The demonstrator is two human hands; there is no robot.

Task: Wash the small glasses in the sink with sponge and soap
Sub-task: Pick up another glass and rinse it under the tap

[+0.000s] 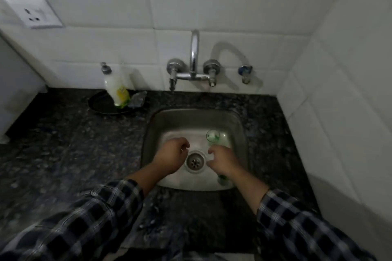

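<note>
Head view: steel sink [152,133] set in dark speckled counter [74,144]. Left hand [174,154] low over basin, left of drain [195,161], fingers curled under; cannot tell whether it holds anything. Right hand [223,162] right of drain, fingers loosely spread, gripping nothing. Green small glass [214,136] in basin just beyond right fingertips; second green glass [222,179] partly hidden under right wrist. Soap bottle [116,89] and grey sponge [139,98] on dark plate [99,105], left of tap [194,55]. Checked sleeves on both arms.
</note>
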